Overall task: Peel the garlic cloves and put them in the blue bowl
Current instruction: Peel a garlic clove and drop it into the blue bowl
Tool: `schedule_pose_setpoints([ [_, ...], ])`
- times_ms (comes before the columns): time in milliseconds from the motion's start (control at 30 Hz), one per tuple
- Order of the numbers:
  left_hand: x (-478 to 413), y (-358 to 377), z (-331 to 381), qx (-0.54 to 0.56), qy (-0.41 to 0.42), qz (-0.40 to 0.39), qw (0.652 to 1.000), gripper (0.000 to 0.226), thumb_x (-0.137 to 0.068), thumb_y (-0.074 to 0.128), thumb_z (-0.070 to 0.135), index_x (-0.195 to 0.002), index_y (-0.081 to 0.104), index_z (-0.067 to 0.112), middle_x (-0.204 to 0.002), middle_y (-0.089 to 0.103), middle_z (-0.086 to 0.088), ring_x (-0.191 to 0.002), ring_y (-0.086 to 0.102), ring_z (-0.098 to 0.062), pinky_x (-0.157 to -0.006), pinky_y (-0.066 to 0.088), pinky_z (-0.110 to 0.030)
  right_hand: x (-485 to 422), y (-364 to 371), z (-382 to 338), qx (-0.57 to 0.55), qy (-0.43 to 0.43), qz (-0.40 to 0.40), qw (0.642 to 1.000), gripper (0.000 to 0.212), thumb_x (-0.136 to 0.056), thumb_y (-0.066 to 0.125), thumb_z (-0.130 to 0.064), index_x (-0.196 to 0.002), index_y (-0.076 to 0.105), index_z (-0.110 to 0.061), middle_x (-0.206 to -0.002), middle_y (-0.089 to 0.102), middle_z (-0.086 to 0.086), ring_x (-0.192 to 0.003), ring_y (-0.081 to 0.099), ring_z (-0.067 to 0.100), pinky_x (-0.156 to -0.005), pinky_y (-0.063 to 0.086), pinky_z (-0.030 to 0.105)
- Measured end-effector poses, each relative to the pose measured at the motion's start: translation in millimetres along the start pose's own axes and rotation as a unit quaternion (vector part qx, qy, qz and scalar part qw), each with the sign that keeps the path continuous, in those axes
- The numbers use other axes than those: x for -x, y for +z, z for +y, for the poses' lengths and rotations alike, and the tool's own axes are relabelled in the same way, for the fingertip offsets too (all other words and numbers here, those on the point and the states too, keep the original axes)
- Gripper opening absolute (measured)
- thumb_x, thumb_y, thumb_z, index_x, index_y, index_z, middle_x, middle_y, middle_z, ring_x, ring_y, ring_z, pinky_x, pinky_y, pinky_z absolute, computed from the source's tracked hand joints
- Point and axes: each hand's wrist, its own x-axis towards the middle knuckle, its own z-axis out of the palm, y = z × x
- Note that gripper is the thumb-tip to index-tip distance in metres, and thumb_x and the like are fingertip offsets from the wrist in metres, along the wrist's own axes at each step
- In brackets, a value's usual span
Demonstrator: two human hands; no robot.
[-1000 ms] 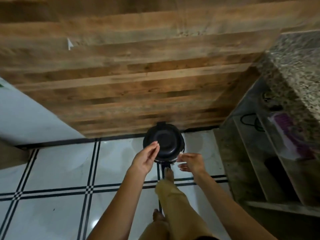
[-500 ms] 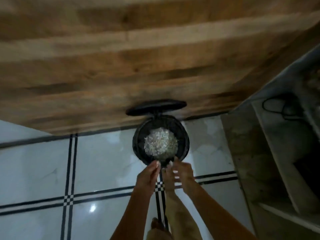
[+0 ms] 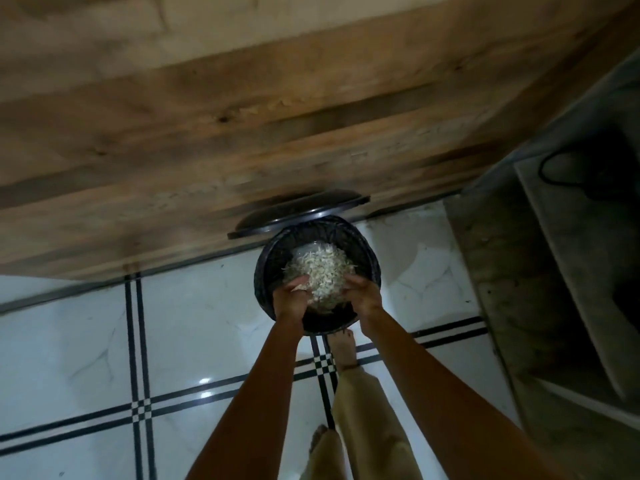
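Both hands were over the open black bin (image 3: 263, 271) at about 12 o'clock from the person, arms reaching forward from the bottom of the view. Left hand (image 3: 290, 296) sat at the bin's 8 o'clock rim, fingers curled inward with a few pale bits of garlic skin (image 3: 300, 287) against the fingertips; whether it pinched them or just touched the pile, cannot tell. Right hand (image 3: 360, 295) sat at the bin's 5 o'clock, fingers bent toward the pile; grip unclear, cannot tell if it held anything. Pile of garlic peels (image 3: 320, 268) filled the middle of the bin, whitish and flaky, apparently lying in a clear liner. Bin lid (image 3: 298, 214) stood swung up at the bin's 12 o'clock, leaning near the wooden panel (image 3: 242, 116) behind it. Bin stood on white floor tiles (image 3: 69, 341) with black double lines crossing, right at the foot of the wood panel. One bare foot (image 3: 344, 348) was at the bin's 6 o'clock, just beside its base, tan trouser leg (image 3: 360, 403) behind it; toes of the other foot (image 3: 318, 433) showed lower, at 6 o'clock of the view. Grey stone shelving (image 3: 554, 271) ran along 3 o'clock, dark inside, with a black cable loop (image 3: 568, 168) at roughly 2 o'clock. No peeled cloves or blue bowl in view; only peels visible
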Motion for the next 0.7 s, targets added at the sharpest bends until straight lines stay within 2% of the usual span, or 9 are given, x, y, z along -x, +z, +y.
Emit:
schedule_pose_setpoints([
  [67, 36.8, -7.4, 16.5, 0.007, -0.003, -0.030, 1.000, 0.024, -0.088, 0.049, -0.008, -0.091, 0.067, 0.008, -0.099, 0.063, -0.006, -0.090, 0.059, -0.021, -0.080, 0.051, -0.032, 34.1, -9.3, -13.0, -0.038, 0.001, -0.002, 0.999, 0.033, -0.092, 0.049, 0.001, -0.125, 0.053, 0.001, -0.128, 0.054, 0.019, -0.084, 0.051, 0.018, -0.058, 0.041, 0.018],
  [133, 84.9, -12.1, 37.0, 0.008, 0.023, -0.049, 0.999, 0.023, -0.093, 0.048, -0.002, -0.080, 0.064, 0.009, -0.083, 0.059, -0.003, -0.074, 0.055, -0.014, -0.064, 0.045, -0.022, 76.3, -22.2, -26.1, -0.082, 0.014, -0.018, 0.996, 0.029, -0.093, 0.050, -0.005, -0.121, 0.058, 0.000, -0.120, 0.060, 0.018, -0.077, 0.052, 0.018, -0.064, 0.044, 0.023],
  [233, 178.0, -6.5, 63.6, -0.005, 0.088, -0.075, 0.993, 0.014, -0.090, 0.060, 0.007, -0.096, 0.072, 0.010, -0.088, 0.067, -0.003, -0.082, 0.063, -0.016, -0.061, 0.049, -0.017, 156.2, -56.0, -36.9, -0.137, -0.041, -0.021, 0.989, 0.025, -0.095, 0.047, -0.010, -0.115, 0.060, -0.002, -0.103, 0.063, 0.014, -0.070, 0.054, 0.016, -0.065, 0.043, 0.022],
  [333, 286.6, 20.6, 82.9, -0.027, 0.163, -0.150, 0.975, 0.016, -0.088, 0.057, 0.001, -0.095, 0.071, 0.006, -0.078, 0.069, -0.001, -0.074, 0.062, -0.015, -0.064, 0.047, -0.020, 249.7, -111.5, -30.6, -0.181, -0.095, 0.023, 0.978, 0.026, -0.094, 0.049, -0.011, -0.115, 0.060, -0.001, -0.114, 0.063, 0.018, -0.088, 0.056, 0.022, -0.064, 0.041, 0.022],
  [400, 352.3, 51.2, 82.4, -0.067, 0.196, -0.218, 0.954, 0.017, -0.088, 0.055, -0.002, -0.094, 0.070, 0.003, -0.073, 0.069, 0.000, -0.076, 0.062, -0.017, -0.068, 0.048, -0.024, 308.7, -158.9, -19.4, -0.219, -0.137, 0.055, 0.965, 0.019, -0.092, 0.051, -0.013, -0.104, 0.063, -0.005, -0.108, 0.065, 0.015, -0.093, 0.058, 0.025, -0.066, 0.041, 0.023],
  [467, 420.2, 88.5, 69.2, -0.129, 0.214, -0.294, 0.923, 0.017, -0.090, 0.053, -0.001, -0.094, 0.068, 0.006, -0.083, 0.068, -0.008, -0.078, 0.063, -0.018, -0.070, 0.049, -0.027, 365.9, -211.8, 4.0, -0.244, -0.186, 0.110, 0.945, 0.015, -0.092, 0.051, -0.011, -0.098, 0.065, -0.009, -0.094, 0.065, 0.008, -0.084, 0.058, 0.019, -0.065, 0.042, 0.021],
  [533, 480.5, 136.2, 47.9, -0.181, 0.227, -0.360, 0.887, 0.017, -0.092, 0.050, -0.001, -0.094, 0.065, 0.007, -0.079, 0.068, -0.007, -0.065, 0.065, -0.009, -0.058, 0.049, -0.018, 408.4, -270.1, 37.5, -0.268, -0.227, 0.187, 0.917, 0.018, -0.090, 0.053, -0.005, -0.103, 0.065, -0.003, -0.094, 0.067, 0.010, -0.077, 0.059, 0.015, -0.065, 0.048, 0.019],
  [600, 541.0, 189.0, 17.2, -0.224, 0.245, -0.417, 0.846, 0.018, -0.092, 0.048, -0.005, -0.101, 0.064, -0.001, -0.071, 0.066, -0.004, -0.050, 0.061, 0.000, -0.047, 0.045, -0.011, 441.3, -333.3, 80.6, -0.274, -0.258, 0.281, 0.883, 0.018, -0.086, 0.058, -0.005, -0.102, 0.067, -0.006, -0.100, 0.069, 0.014, -0.084, 0.064, 0.018, -0.079, 0.054, 0.028],
  [700, 631.7, 270.6, -44.2, -0.304, 0.296, -0.503, 0.753, 0.020, -0.091, 0.049, -0.008, -0.105, 0.063, -0.005, -0.076, 0.064, -0.004, -0.057, 0.059, -0.007, -0.050, 0.045, -0.012, 495.8, -433.8, 151.9, -0.262, -0.256, 0.447, 0.816, 0.020, -0.087, 0.059, -0.010, -0.106, 0.066, -0.011, -0.101, 0.069, 0.004, -0.096, 0.063, 0.014, -0.086, 0.049, 0.025],
])
